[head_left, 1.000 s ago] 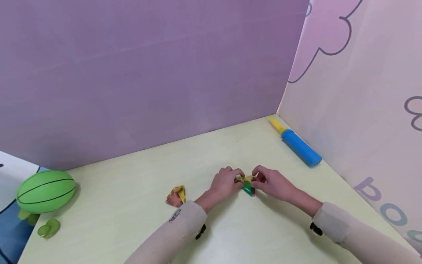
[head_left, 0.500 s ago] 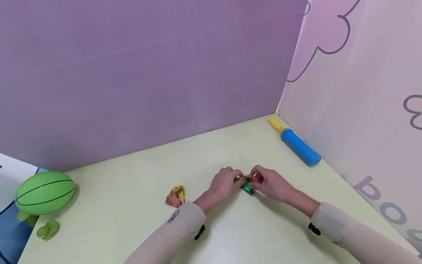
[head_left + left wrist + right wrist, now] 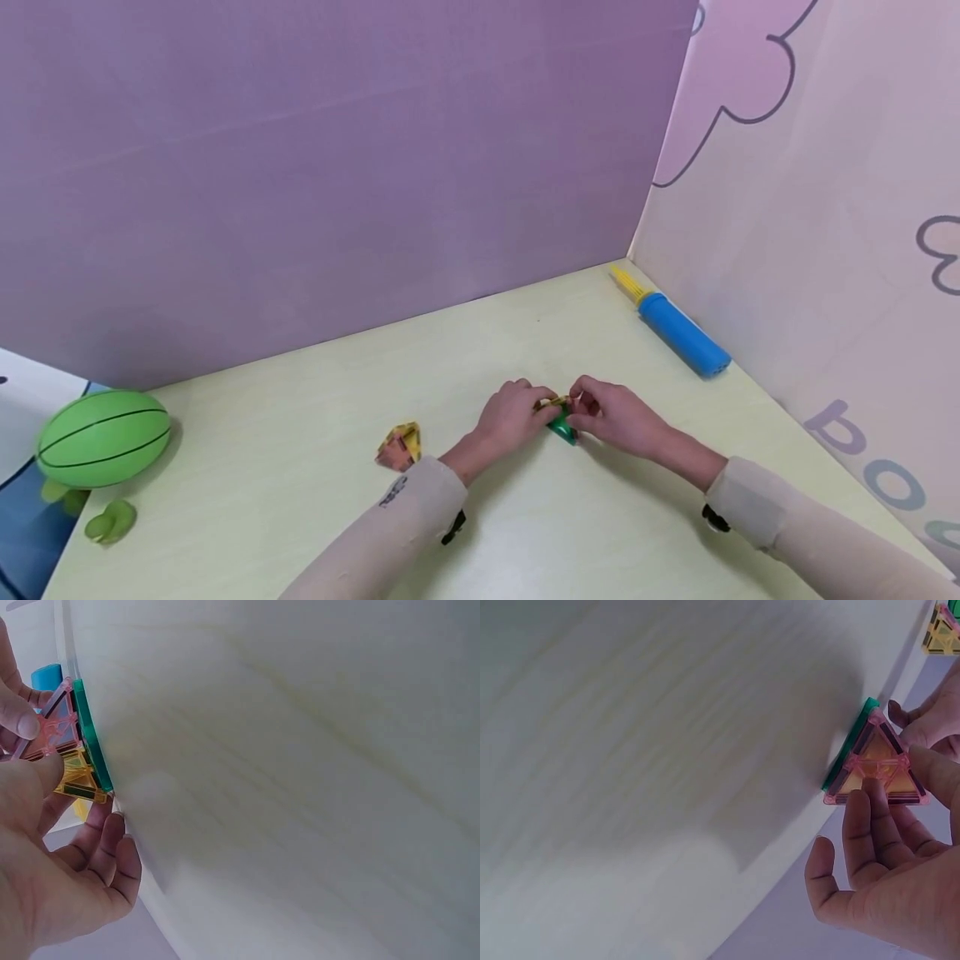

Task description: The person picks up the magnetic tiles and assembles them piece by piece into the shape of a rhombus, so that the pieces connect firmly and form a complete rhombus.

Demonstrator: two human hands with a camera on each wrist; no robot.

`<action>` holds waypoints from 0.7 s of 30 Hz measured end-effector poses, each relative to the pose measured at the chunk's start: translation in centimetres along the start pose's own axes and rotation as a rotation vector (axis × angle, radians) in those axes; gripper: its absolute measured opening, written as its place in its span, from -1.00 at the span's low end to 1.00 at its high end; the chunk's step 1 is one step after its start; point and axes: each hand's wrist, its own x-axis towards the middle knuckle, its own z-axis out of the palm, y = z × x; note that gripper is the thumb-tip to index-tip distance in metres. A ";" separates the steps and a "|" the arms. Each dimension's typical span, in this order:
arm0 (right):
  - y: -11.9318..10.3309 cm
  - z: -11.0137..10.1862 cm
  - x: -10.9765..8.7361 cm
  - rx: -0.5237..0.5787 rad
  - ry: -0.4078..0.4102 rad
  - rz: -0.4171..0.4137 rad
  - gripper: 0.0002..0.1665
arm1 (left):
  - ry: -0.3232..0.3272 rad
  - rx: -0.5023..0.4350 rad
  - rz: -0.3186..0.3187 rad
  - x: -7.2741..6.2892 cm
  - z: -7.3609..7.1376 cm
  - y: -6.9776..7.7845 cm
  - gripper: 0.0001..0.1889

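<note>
Both hands are at a small cluster of translucent triangular magnetic tiles on the table. A green tile (image 3: 562, 427) lies flat at the bottom. My left hand (image 3: 517, 417) pinches a yellow tile (image 3: 79, 776) that stands at the green tile's edge. My right hand (image 3: 618, 417) holds a pink tile (image 3: 877, 761) upright along another edge, its fingertips against the pink face. In the left wrist view the pink and yellow tiles lean toward each other above the green one. From the head view, fingers hide most of the pink tile.
Another tile group (image 3: 400, 446), orange-pink and yellow, stands left of the left forearm. A blue hand pump (image 3: 682, 335) with a yellow nozzle lies by the right wall. A green ball (image 3: 105, 437) and a small green curved object (image 3: 111, 521) are at the table's left edge.
The yellow tile has tipped up, showing less of its face, and the right hand has shifted slightly left toward the left hand. During the last half second hardly anything has moved.
</note>
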 end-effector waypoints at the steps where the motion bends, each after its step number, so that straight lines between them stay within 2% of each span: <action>1: 0.0 0.0 0.0 -0.003 -0.004 0.006 -0.76 | -0.003 0.000 -0.003 0.0 0.0 0.0 -0.72; 5: 0.1 -0.7 0.2 -0.028 -0.049 0.024 -0.68 | -0.043 0.011 -0.029 -0.3 -0.6 0.0 -0.65; 8: 0.2 -1.8 0.2 -0.062 -0.092 0.020 -0.54 | -0.095 0.001 -0.050 -0.9 -2.1 0.0 -0.59; 11: 0.3 -3.2 0.4 -0.121 -0.140 -0.002 -0.42 | -0.157 -0.023 -0.046 -2.0 -4.4 -0.4 -0.58; 15: 0.4 -4.4 0.8 -0.222 -0.221 -0.043 -0.34 | -0.224 -0.079 -0.045 -3.9 -8.2 -1.4 -0.58; 18: 0.5 -4.6 1.2 -0.269 -0.264 -0.073 -0.31 | -0.221 -0.120 -0.062 -5.4 -10.9 -2.5 -0.59; 21: 0.8 -4.5 1.5 -0.301 -0.279 -0.119 -0.31 | -0.191 -0.139 -0.089 -7.1 -12.9 -4.0 -0.59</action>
